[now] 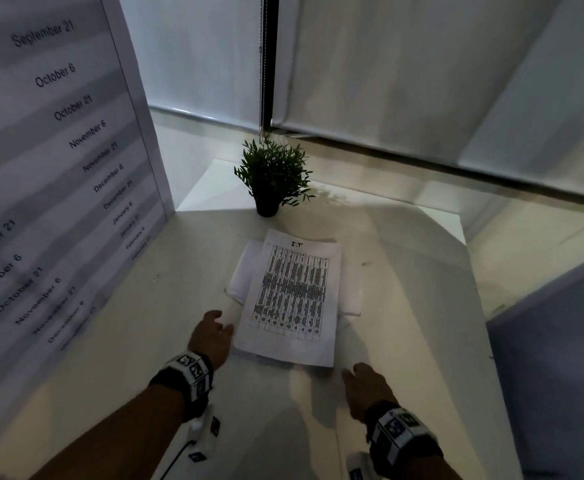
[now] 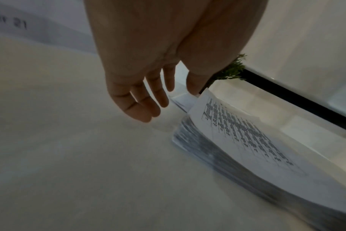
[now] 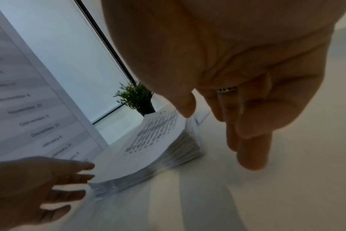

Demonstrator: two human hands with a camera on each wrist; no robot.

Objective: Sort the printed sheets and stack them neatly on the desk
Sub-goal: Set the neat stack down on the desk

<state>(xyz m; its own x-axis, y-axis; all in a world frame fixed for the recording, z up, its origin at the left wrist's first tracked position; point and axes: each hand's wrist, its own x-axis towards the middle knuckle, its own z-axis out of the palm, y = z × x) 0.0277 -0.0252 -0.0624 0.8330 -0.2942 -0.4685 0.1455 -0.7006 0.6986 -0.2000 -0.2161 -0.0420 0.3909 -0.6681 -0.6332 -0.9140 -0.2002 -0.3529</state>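
Flanking the stack of sheets (image 1: 292,299), left hand (image 1: 211,336) and right hand (image 1: 366,388) hover open-fingered.

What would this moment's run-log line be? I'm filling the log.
step: squaring paper stack | left hand: open, beside stack | right hand: open, near corner | desk | potted plant behind

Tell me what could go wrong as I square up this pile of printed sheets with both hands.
The stack of printed sheets is thick and uneven, with sheets jutting out beneath the top page; pushing from the left hand alone might fan it further. The top sheet curls up at its edge, so fingers could crease it. The potted plant stands just behind the stack, so a hard shove might bump it.
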